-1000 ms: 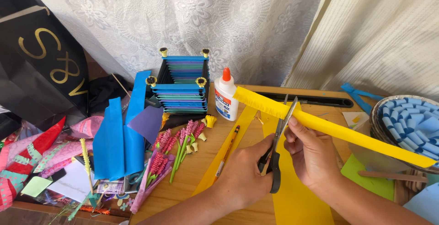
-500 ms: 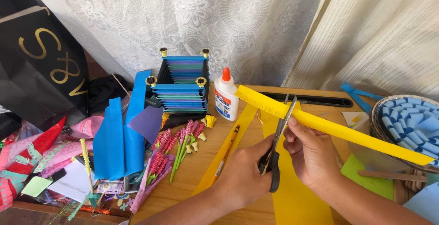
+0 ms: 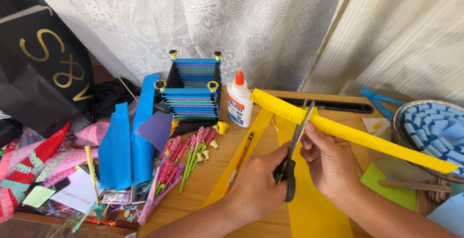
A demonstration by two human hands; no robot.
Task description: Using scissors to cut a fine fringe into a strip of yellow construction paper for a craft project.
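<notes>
My left hand (image 3: 258,185) grips black-handled scissors (image 3: 292,158), whose blades point up and close on a long yellow paper strip (image 3: 367,139). My right hand (image 3: 328,163) pinches that strip just right of the blades. The strip's left end (image 3: 270,103) is cut into a fine fringe. It slants down to the right over a basket rim. A wide yellow sheet (image 3: 314,209) lies on the wooden table (image 3: 208,189) under both hands.
A white glue bottle with an orange cap (image 3: 239,103), a pencil (image 3: 240,158), paper lavender stems (image 3: 186,163), blue paper sheets (image 3: 125,143) and a stacked blue paper box (image 3: 191,90) sit left. A basket of blue paper rolls (image 3: 432,129) stands at the right edge. A black bag (image 3: 43,73) is far left.
The strip has risen very slightly and the scissors sit a little further along it. Both hands are otherwise where they were.
</notes>
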